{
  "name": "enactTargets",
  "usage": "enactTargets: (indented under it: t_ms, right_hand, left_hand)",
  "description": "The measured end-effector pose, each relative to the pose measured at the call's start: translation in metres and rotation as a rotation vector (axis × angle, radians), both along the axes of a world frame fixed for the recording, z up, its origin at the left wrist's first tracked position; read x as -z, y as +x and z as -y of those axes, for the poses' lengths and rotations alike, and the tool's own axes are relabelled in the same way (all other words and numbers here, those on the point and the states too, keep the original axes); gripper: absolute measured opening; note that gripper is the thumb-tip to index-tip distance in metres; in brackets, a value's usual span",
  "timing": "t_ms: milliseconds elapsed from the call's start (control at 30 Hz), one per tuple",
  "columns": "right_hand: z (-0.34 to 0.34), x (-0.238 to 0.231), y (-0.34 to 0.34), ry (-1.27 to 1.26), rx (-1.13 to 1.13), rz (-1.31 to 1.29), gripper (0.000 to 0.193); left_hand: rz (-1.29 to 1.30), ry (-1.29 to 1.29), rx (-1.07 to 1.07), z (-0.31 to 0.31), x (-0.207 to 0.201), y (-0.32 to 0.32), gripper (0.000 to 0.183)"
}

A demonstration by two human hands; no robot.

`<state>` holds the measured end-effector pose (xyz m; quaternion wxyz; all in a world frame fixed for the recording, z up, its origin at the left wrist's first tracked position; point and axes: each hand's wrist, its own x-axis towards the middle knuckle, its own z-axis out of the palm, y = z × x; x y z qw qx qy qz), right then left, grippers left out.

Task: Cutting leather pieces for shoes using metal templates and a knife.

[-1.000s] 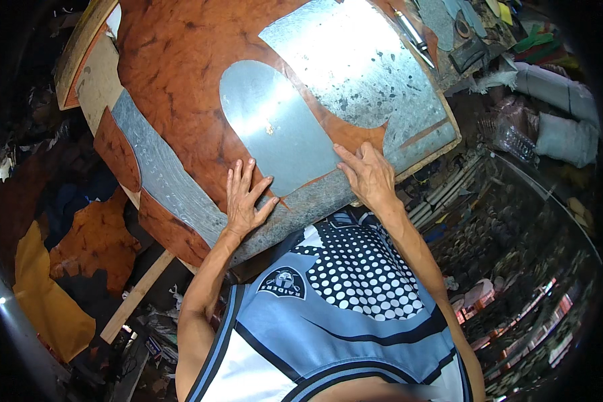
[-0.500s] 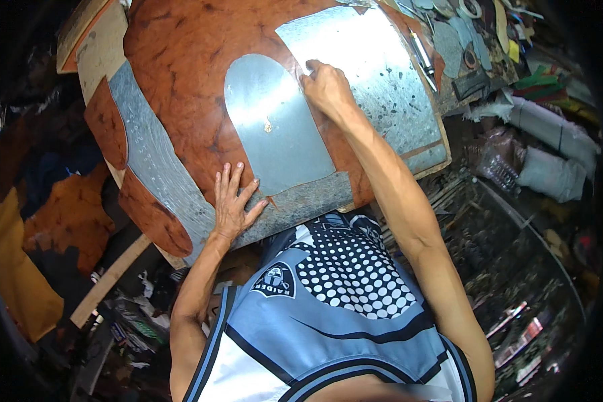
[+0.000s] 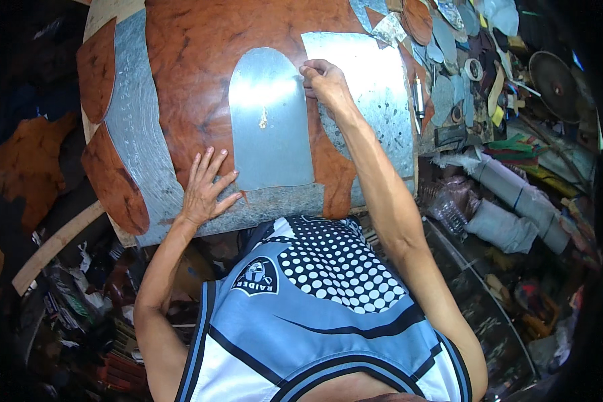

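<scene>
To right: dark round disc [image 3: 553, 87], white ring-shaped roll [image 3: 467, 70] among grey cut pieces [image 3: 441, 90], yellow scrap [image 3: 498, 115] near green strips [image 3: 514, 143]. Below these, long pale roll [image 3: 519, 194], pale package [image 3: 502, 224] just beside, clear ribbed plastic container [image 3: 447, 208]. To left: wooden plank [image 3: 55, 248] slanting across clutter, orange-brown sheet [image 3: 43, 161] in shadow.

the left hand [image 3: 206, 187] lies palm down, its fingers [image 3: 226, 179] fanned apart and pointing up and away, the thumb [image 3: 228, 203] angled out to the right. its wrist [image 3: 191, 220] is low, and the left forearm [image 3: 164, 264] slants up from a bent elbow. the right hand [image 3: 326, 84] reaches farther forward, back upward, fingers curled in and their tips turned to the left; whether they grip anything is hard to tell. the right forearm [image 3: 378, 177] stretches long and diagonal, the right elbow [image 3: 412, 248] only slightly bent. both arms are bare.
</scene>
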<state>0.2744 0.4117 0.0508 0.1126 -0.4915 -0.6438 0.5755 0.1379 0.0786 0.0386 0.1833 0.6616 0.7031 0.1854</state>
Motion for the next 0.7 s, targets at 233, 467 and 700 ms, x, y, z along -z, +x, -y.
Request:
enactTargets:
  t_ms: [233, 467, 700]
  right_hand:
    - [-0.001, -0.013, 0.005, 0.178, 0.052, 0.031, 0.051]
    - [-0.016, -0.02, -0.002, -0.183, 0.169, -0.125, 0.06]
    - [-0.026, -0.012, -0.007, -0.207, 0.037, -0.109, 0.057]
  left_hand:
    - [0.029, 0.007, -0.022, 0.001, 0.003, 0.001, 0.05]
    - [0.029, 0.007, -0.017, 0.001, 0.004, 0.0, 0.05]
    - [0.003, 0.006, -0.035, 0.003, 0.004, 0.001, 0.045]
